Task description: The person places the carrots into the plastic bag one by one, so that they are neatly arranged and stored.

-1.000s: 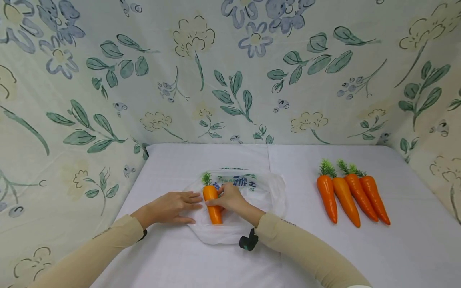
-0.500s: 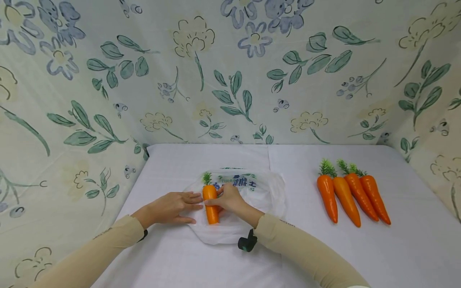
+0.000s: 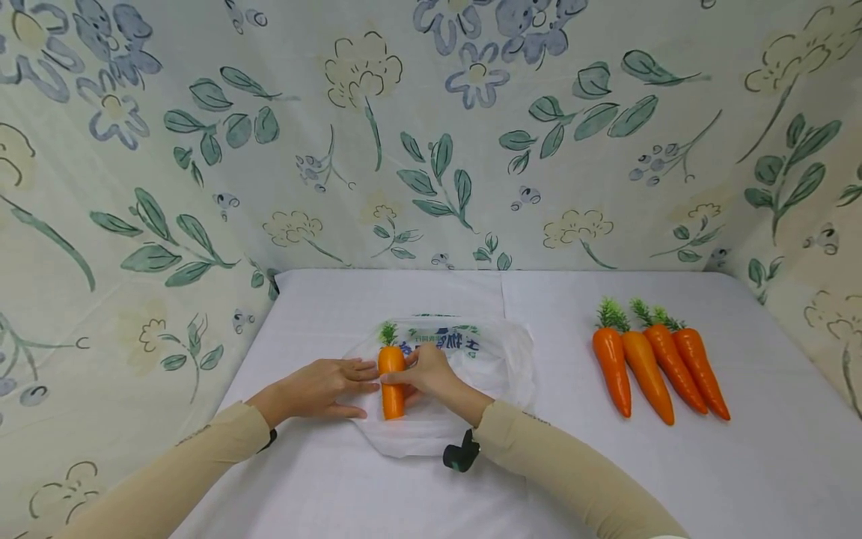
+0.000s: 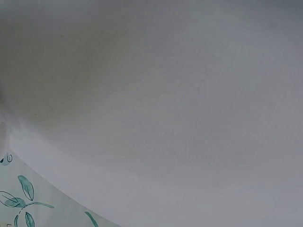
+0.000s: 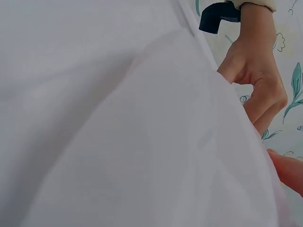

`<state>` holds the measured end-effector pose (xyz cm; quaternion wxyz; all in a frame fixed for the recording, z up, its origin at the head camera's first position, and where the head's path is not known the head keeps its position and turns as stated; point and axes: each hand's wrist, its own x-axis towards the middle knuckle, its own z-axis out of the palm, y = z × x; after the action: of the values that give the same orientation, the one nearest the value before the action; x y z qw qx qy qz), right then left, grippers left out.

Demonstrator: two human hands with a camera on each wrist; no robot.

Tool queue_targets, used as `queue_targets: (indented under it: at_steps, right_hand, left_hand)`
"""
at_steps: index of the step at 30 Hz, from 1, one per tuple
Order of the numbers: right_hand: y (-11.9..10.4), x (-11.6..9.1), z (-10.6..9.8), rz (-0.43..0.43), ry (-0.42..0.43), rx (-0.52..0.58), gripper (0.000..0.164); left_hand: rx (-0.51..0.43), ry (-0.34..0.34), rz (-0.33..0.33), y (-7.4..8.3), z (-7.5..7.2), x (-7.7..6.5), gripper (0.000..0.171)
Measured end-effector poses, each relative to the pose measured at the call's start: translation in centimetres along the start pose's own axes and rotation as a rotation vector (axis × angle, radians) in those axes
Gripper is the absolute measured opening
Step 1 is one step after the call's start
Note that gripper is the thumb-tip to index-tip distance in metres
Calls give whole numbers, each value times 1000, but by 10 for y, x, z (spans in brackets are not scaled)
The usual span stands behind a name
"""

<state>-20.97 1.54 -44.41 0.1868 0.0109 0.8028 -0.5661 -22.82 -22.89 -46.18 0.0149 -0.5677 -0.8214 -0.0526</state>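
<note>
An orange carrot (image 3: 392,361) with a green leafy top lies on a white plastic bag (image 3: 501,374) in the head view. My right hand (image 3: 436,373) pinches the carrot at its middle from the right side, thumb across it. The carrot's lower tip is out of sight at a fold of the bag. My left hand (image 3: 330,388) rests on the bag's left edge with fingers straight, beside the carrot. In the right wrist view, the bag (image 5: 156,142) covers much of the picture, with my left hand (image 5: 258,71) behind it and a right fingertip (image 5: 288,171) at the edge.
Several orange carrots (image 3: 660,367) with green tops lie side by side at the right of the white-covered table (image 3: 552,479). A floral cloth (image 3: 431,224) hangs behind and along the sides. The left wrist view shows mostly the white cloth (image 4: 165,142).
The carrot has swung slightly, its lower end shifting left so that it now lies straighter. My right hand has moved a little to the left with it; my left hand stays in place.
</note>
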Motion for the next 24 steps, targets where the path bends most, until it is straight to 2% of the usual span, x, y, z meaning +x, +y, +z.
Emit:
queue_targets:
  at_steps: [7,24]
  right_hand:
    - [4,0,1,36,-21,77,46]
    - [4,-2,5,67,-35,89,38]
  left_hand:
    - [-21,-4,-17,2,-1,1,54]
    - [-16,-24,-45,3,-1,1,54]
